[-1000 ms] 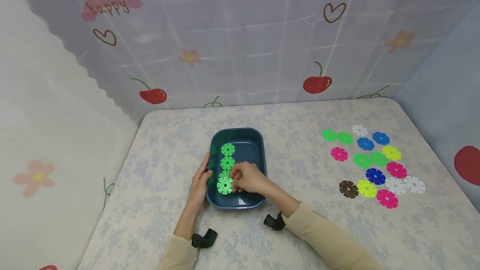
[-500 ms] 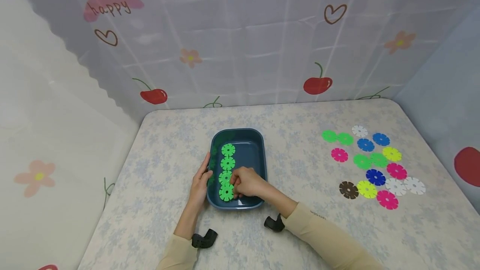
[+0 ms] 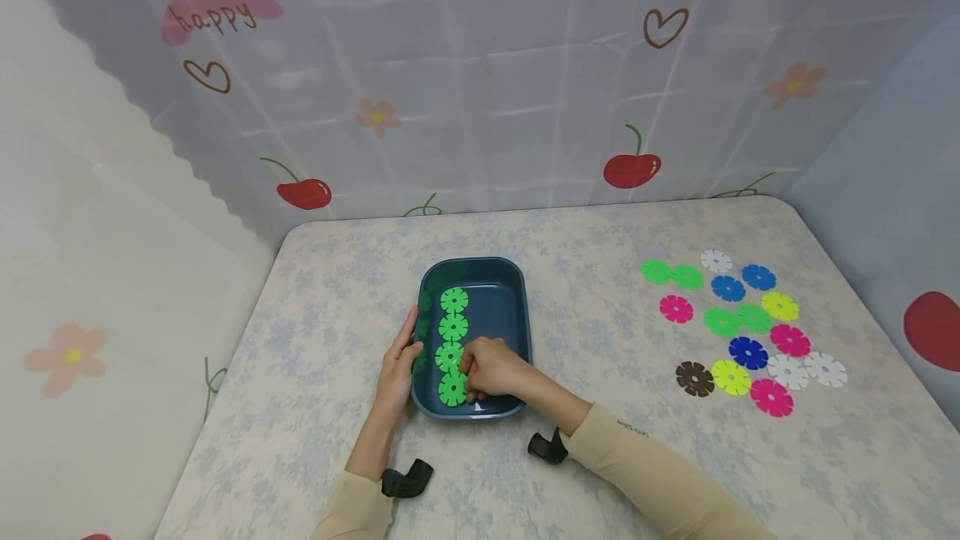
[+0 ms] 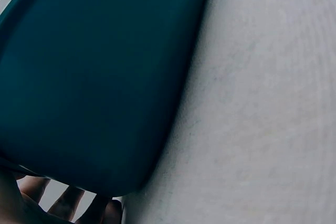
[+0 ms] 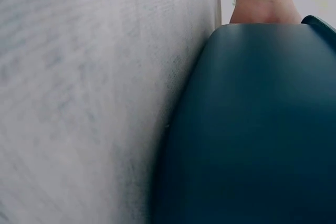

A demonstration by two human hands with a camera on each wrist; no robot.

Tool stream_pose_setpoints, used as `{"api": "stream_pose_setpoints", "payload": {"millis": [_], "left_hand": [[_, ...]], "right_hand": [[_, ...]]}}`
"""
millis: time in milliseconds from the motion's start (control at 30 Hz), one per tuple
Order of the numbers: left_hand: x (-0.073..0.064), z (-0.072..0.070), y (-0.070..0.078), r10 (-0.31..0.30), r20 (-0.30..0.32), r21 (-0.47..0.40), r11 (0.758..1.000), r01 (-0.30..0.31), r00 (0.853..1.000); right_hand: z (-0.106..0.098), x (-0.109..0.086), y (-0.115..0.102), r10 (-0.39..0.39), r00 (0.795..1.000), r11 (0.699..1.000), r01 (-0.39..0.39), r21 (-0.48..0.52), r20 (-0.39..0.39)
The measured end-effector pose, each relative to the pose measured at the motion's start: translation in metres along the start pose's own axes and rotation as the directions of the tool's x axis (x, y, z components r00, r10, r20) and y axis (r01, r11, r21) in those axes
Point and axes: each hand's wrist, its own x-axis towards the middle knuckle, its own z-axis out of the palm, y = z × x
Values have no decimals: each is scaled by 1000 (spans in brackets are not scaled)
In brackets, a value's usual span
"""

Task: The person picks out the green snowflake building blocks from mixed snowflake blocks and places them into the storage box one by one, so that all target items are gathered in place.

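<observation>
In the head view a dark blue-green plastic tray (image 3: pixel 498 298) stands on the table. Several green slotted plastic discs lie in a lengthwise row along its left part, among them a far green disc (image 3: pixel 453 300). My right hand (image 3: pixel 491 367) reaches over the tray's right side and pinches the nearest green disc (image 3: pixel 452 390) at its right edge; its fingertips are partly hidden. On the other side, my left hand (image 3: pixel 395 371) holds the tray by its left wall, thumb at the rim and fingers along the outside. Both wrist views are filled mostly by the tray's outer wall.
To the right on the table lie loose discs, including a brown disc (image 3: pixel 695 379), a dark blue disc (image 3: pixel 747 352), a pink disc (image 3: pixel 677 309) and a white disc (image 3: pixel 826 369). A printed curtain (image 3: pixel 480 107) hangs behind the table's back edge.
The nearest green disc, in my right hand, has moved toward the tray's near end, from overlapping its neighbour to lying in line with the row. My left hand stays at the tray's wall.
</observation>
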Motion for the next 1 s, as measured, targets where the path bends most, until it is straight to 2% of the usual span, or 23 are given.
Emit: {"api": "stream_pose_setpoints", "payload": {"millis": [300,1000], "left_hand": [[0,0,0,-3,-5,5,1000,3,1000],[0,0,1,-8,-1,7,1000,8,1000]], "right_hand": [[3,1,-1,38,999,999,-38,33,8],[3,0,0,29,1000,998,-28,55,-12]]}}
